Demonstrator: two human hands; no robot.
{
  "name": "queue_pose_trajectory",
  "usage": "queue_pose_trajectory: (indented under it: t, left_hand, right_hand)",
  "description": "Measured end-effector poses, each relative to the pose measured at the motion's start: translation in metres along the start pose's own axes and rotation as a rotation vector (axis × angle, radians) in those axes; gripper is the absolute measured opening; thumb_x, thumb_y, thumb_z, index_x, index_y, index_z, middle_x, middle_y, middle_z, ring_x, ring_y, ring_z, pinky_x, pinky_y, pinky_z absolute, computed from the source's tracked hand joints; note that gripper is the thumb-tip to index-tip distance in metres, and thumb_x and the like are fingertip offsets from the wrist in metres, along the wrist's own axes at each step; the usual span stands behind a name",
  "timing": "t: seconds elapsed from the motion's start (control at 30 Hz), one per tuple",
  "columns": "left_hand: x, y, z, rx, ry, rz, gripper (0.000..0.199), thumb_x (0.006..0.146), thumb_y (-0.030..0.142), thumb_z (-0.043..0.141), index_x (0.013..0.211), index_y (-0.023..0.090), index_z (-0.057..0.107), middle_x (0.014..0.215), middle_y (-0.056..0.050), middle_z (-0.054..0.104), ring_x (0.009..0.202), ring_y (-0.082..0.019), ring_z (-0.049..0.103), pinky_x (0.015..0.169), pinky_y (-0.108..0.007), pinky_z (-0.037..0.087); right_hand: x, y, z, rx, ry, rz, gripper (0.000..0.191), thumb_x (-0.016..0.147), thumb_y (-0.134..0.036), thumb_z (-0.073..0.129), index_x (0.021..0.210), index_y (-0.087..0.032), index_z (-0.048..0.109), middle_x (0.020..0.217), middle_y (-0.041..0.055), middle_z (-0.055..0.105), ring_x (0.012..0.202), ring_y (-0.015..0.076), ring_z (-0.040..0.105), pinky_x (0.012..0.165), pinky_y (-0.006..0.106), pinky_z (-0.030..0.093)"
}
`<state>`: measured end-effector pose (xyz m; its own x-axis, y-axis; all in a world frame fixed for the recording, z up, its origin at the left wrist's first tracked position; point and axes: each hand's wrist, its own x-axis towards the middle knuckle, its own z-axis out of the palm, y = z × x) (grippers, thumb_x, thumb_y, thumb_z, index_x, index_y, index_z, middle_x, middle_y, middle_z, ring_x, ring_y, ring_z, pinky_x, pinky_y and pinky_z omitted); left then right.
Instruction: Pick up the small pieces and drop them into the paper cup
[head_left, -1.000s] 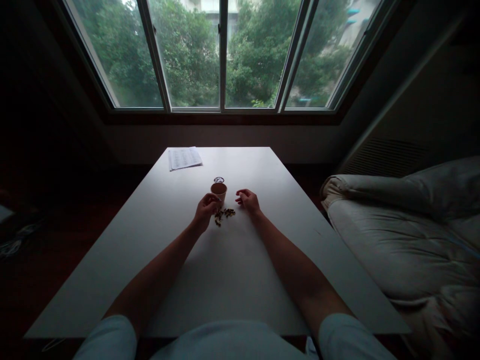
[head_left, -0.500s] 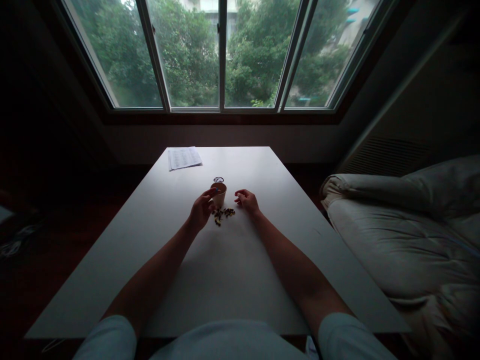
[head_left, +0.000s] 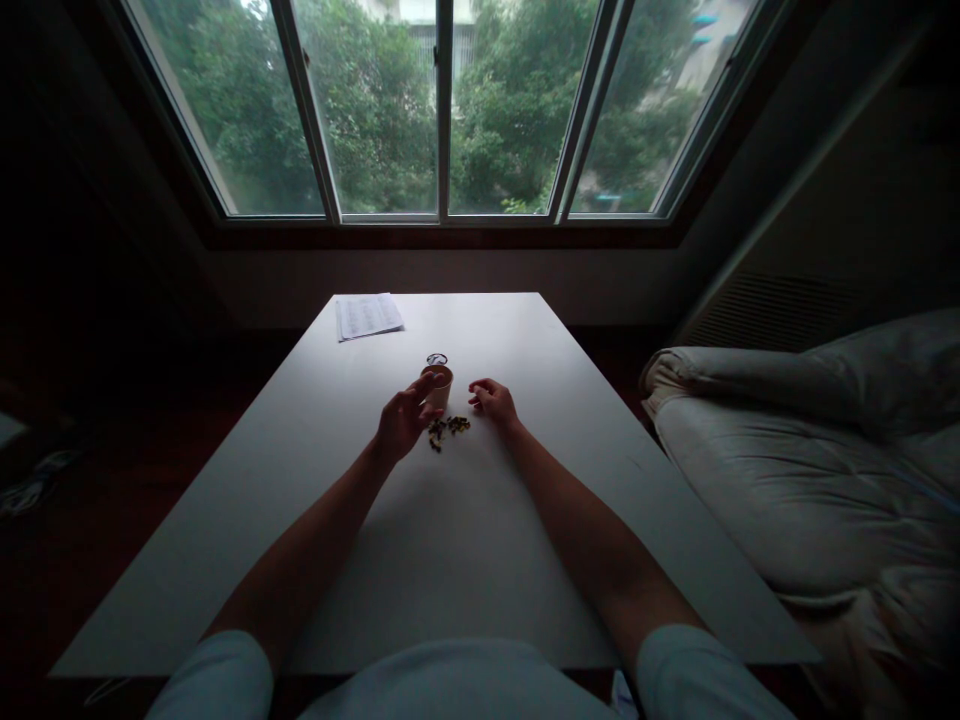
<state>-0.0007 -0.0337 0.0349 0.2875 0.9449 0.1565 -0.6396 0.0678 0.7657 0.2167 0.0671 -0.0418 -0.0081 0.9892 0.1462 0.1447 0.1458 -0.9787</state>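
Note:
A brown paper cup [head_left: 441, 397] stands upright on the white table [head_left: 465, 560]. My left hand [head_left: 405, 415] is at the cup's left side, its fingers apart and reaching over the near rim, with nothing visible in them. Just in front of the cup lies a loose pile of small dark and yellowish pieces [head_left: 456, 425]. To the right of the cup, my right hand [head_left: 493, 402] rests near the table with its fingers curled; whether they hold anything is too small to see. Behind the cup is a small ring-shaped item [head_left: 436, 359].
Printed papers [head_left: 369, 316] lie at the table's far left corner. A pale cushioned sofa [head_left: 780, 470] stands along the right side. Beyond the far table edge is a wall with a wide window [head_left: 502, 110]. Cables lie on the floor at the left.
My left hand has opened a little and shifted slightly left and down; the small blue thing seen at its fingertips before no longer shows there. My right hand has hardly moved.

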Motion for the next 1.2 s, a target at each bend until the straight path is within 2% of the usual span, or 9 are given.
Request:
queue_pose_trajectory:
  t: [0.2, 0.43, 0.53, 0.67, 0.83, 0.93, 1.07, 1.2]
  left_hand:
    - [-0.001, 0.001, 0.003, 0.01, 0.027, 0.005, 0.047, 0.089, 0.033, 0.049, 0.133, 0.023, 0.061, 0.149, -0.008, 0.048, 0.059, -0.007, 0.046, 0.083, -0.039, 0.053]
    - [-0.001, 0.005, 0.003, 0.121, 0.139, 0.044, 0.05, 0.084, 0.04, 0.054, 0.128, 0.021, 0.063, 0.131, -0.011, 0.063, 0.055, -0.008, 0.042, 0.071, -0.034, 0.054]
    - [0.003, 0.005, -0.007, 0.11, 0.188, 0.071, 0.041, 0.081, 0.035, 0.057, 0.117, 0.018, 0.066, 0.106, -0.008, 0.07, 0.053, -0.007, 0.043, 0.064, -0.029, 0.051]
    - [0.011, 0.003, -0.026, 0.117, 0.33, 0.122, 0.027, 0.076, 0.029, 0.06, 0.099, 0.016, 0.067, 0.076, -0.001, 0.062, 0.051, -0.005, 0.044, 0.058, -0.024, 0.046]
    - [0.018, -0.003, -0.052, 0.257, 0.527, 0.145, 0.022, 0.069, 0.023, 0.061, 0.089, 0.015, 0.065, 0.066, 0.002, 0.055, 0.049, -0.006, 0.044, 0.05, -0.021, 0.039]
    - [0.02, -0.005, -0.066, 0.353, 0.601, 0.145, 0.022, 0.066, 0.023, 0.06, 0.086, 0.015, 0.065, 0.066, 0.002, 0.055, 0.048, -0.006, 0.043, 0.047, -0.02, 0.035]
    - [0.02, -0.009, -0.077, 0.535, 0.603, 0.15, 0.02, 0.066, 0.024, 0.059, 0.083, 0.016, 0.066, 0.064, 0.001, 0.055, 0.047, -0.008, 0.043, 0.045, -0.021, 0.031]
    - [0.017, -0.01, -0.077, 0.809, 0.524, 0.167, 0.019, 0.068, 0.024, 0.058, 0.082, 0.017, 0.07, 0.066, -0.001, 0.06, 0.056, -0.012, 0.05, 0.054, -0.023, 0.037]
  right_hand:
    - [-0.001, -0.001, -0.001, 0.005, -0.007, 0.005, 0.021, 0.08, -0.036, 0.058, 0.087, -0.018, 0.068, 0.083, 0.0041, 0.07, 0.066, 0.0142, 0.069, 0.05, 0.019, 0.051]
    - [-0.004, -0.002, 0.0, -0.007, -0.03, -0.002, 0.024, 0.08, -0.037, 0.056, 0.09, -0.018, 0.067, 0.088, 0.0048, 0.07, 0.067, 0.014, 0.067, 0.051, 0.02, 0.049]
    - [-0.005, -0.004, 0.0, -0.056, -0.049, -0.022, 0.025, 0.08, -0.037, 0.055, 0.091, -0.018, 0.068, 0.083, 0.0039, 0.07, 0.066, 0.014, 0.066, 0.052, 0.021, 0.048]
    - [-0.007, -0.004, 0.0, -0.17, -0.076, -0.073, 0.024, 0.08, -0.035, 0.056, 0.091, -0.019, 0.07, 0.077, 0.002, 0.069, 0.062, 0.0129, 0.063, 0.058, 0.023, 0.049]
    - [-0.013, -0.005, 0.001, -0.341, -0.065, -0.18, 0.023, 0.084, -0.032, 0.054, 0.091, -0.021, 0.073, 0.072, 0.0004, 0.068, 0.062, 0.0134, 0.06, 0.062, 0.024, 0.046]
    - [-0.017, -0.007, 0.002, -0.412, -0.065, -0.229, 0.021, 0.085, -0.031, 0.055, 0.09, -0.022, 0.073, 0.073, 0.0004, 0.068, 0.066, 0.0144, 0.059, 0.065, 0.024, 0.045]
    - [-0.019, -0.01, 0.003, -0.457, -0.07, -0.26, 0.02, 0.085, -0.029, 0.056, 0.089, -0.022, 0.074, 0.074, 0.0002, 0.069, 0.068, 0.0149, 0.059, 0.065, 0.024, 0.043]
    - [-0.02, -0.011, 0.004, -0.512, -0.068, -0.284, 0.019, 0.084, -0.024, 0.055, 0.089, -0.022, 0.074, 0.073, -0.0001, 0.068, 0.067, 0.015, 0.057, 0.065, 0.025, 0.041]
